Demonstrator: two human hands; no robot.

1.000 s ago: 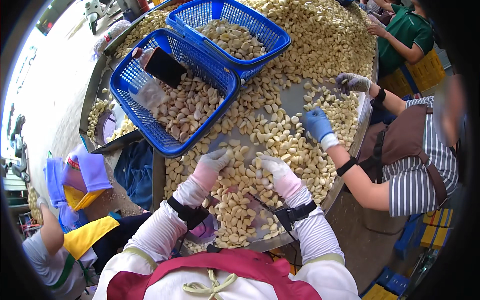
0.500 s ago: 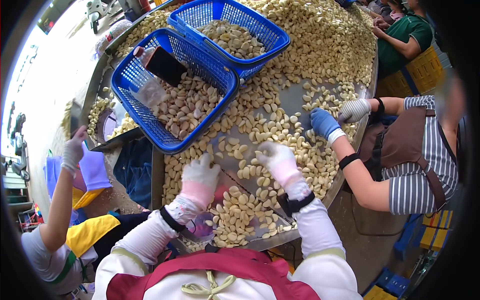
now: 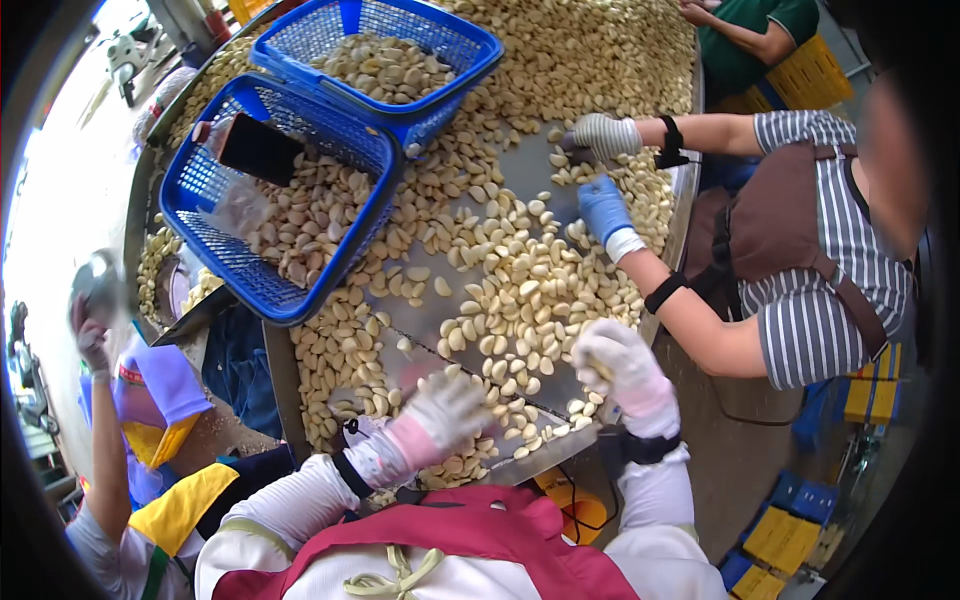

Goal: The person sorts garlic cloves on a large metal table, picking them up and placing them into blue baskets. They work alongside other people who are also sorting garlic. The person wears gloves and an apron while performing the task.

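Note:
Pale peeled garlic cloves (image 3: 520,285) lie spread over a metal table (image 3: 420,318). My left hand (image 3: 445,408), in a white and pink glove, is over cloves close to the near edge. Its fingers are stretched forward and slightly apart, with no object visible in them. Further right, my gloved right hand (image 3: 630,370) is at the table's right near edge. Its fingers are curled, and a pale yellowish clove (image 3: 597,370) shows between them. Whether more cloves are inside that hand is hidden. A dark seam runs across the metal between my hands.
Two blue baskets (image 3: 280,312) of cloves stand at the far left; one also holds a dark phone (image 3: 260,150) and a clear bag. A co-worker's blue-gloved hand (image 3: 605,208) works among cloves on the right. Another person's raised hand (image 3: 92,340) is at left.
The view has shifted. My left hand has come nearer and rightward over the near cloves. My right hand has moved right to the table edge, and fewer cloves show by the near edge.

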